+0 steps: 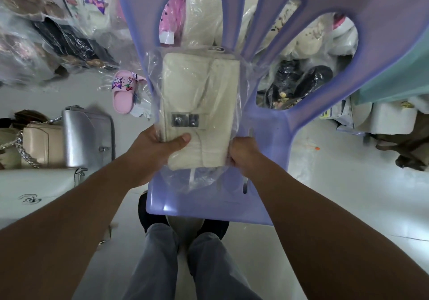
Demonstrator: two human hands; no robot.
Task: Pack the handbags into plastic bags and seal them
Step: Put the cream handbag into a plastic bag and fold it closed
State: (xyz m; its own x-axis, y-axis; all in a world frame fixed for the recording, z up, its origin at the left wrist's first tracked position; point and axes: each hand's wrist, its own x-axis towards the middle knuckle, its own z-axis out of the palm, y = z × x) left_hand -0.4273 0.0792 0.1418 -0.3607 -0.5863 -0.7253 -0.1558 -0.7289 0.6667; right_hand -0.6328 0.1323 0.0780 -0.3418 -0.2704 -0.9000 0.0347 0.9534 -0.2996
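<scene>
Cream handbag [197, 90] sits at frame centre, lengthwise 12-to-6, inside a clear plastic bag [204, 179], held just above the seat of a purple plastic chair [267, 137]. Its silver clasp [185, 120] faces up, approx mid-bag. The plastic's loose end hangs slack past the handbag's 6 o'clock end, crumpled. Left hand [162, 146] comes in from 7 o'clock & grips the handbag's near left corner, thumb laid across the front, fingers hidden under; can't tell if the hand is inside or outside the film. Right hand [241, 153] comes in from 5 o'clock, fingers curled round the handbag's near right edge w/ the plastic; fingertips hidden. Both forearms are bare. At 9 o'clock of the handbag, on the pale floor: a silver handbag [88, 134], unbagged, w/ a beige chain-strap handbag [39, 144] touching its left side and a white bag [34, 188] just below them. At 10 o'clock a pink slipper [125, 90] w/ cartoon charms lies on clear film. At 12, seen thru the chair-back opening, a cream item already in plastic [204, 14]. At 2 o'clock, thru another opening, black items in plastic [299, 83]. At 6, grey trousers [162, 265].
</scene>
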